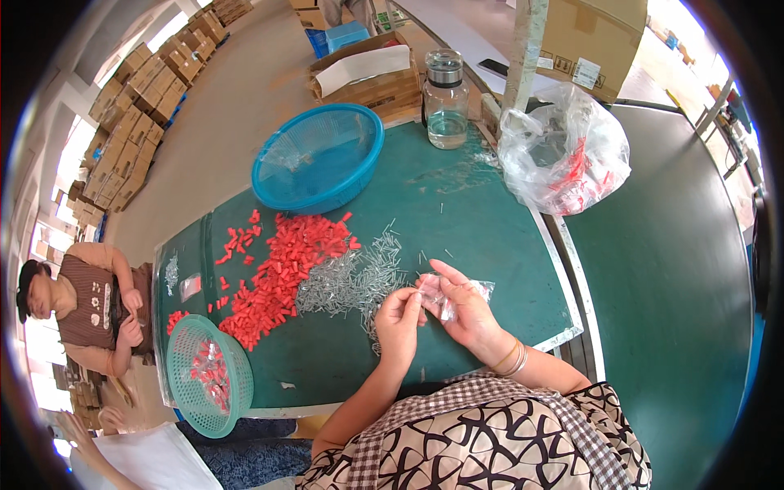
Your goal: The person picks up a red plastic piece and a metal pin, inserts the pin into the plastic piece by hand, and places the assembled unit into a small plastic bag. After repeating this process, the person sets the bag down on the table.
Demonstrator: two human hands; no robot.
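A small clear plastic bag [442,304] lies across the fingers of my right hand [472,320], the thumb stretched along it. My left hand [398,322] pinches the bag's near-left edge between thumb and fingertips. Something faintly reddish shows through the film, but its contents are hard to make out. Just left of my hands spreads a heap of grey metal screws or nails [347,282]. It runs into a large pile of red plastic plugs [282,278] on the green table [490,220].
A teal basket [181,384] with filled packets sits at the table's left corner. At the far edge stand a blue basket [371,163] and a glass bottle [447,122]. A plastic bag with red bits [563,155] hangs beside a post. A co-worker [90,302] is at the left.
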